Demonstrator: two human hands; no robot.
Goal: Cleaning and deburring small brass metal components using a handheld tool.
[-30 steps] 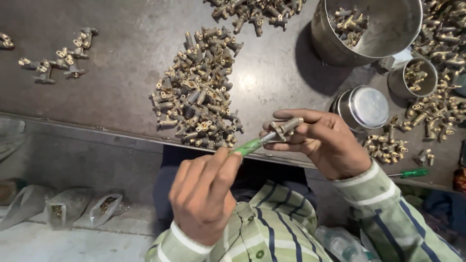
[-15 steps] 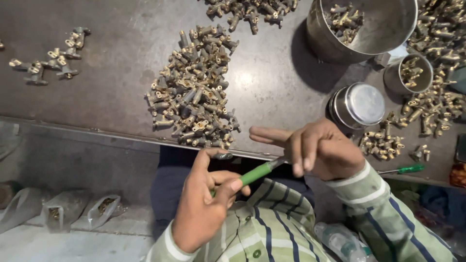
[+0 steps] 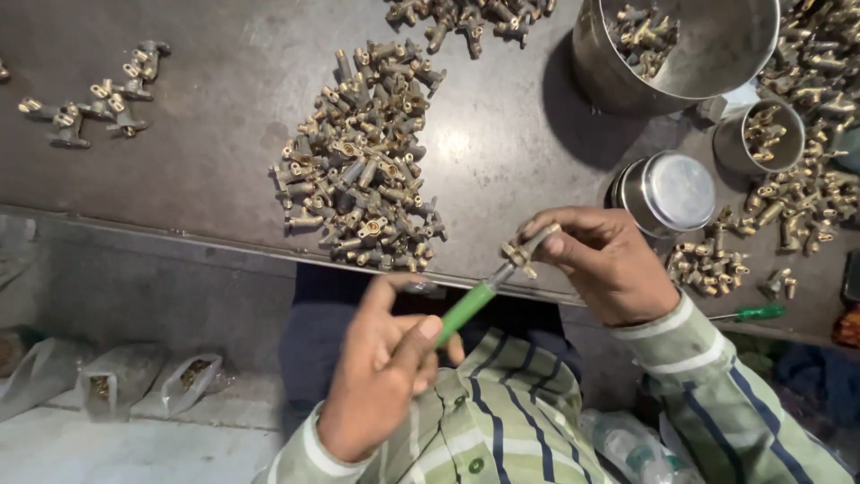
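Right hand [image 3: 609, 269] has turned since earlier, fitting [image 3: 528, 249] now exposed at its fingertips, pinched, frame centre. Left hand [image 3: 385, 367] below-left grips green screwdriver [image 3: 466, 311], tip touching the fitting. Pile [image 3: 363, 170] on table [image 3: 206, 134] above.

Fittings pile [image 3: 363, 170] left of lidded tin [image 3: 667, 190]

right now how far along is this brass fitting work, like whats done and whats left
Possibly done: brass fittings lie in the large steel pot and the small steel cup, though whether they are finished cannot be told. In hand: the right hand holds one brass fitting while the left hand works a green-handled screwdriver into it. Left: a big pile of fittings on the table, plus smaller heaps.
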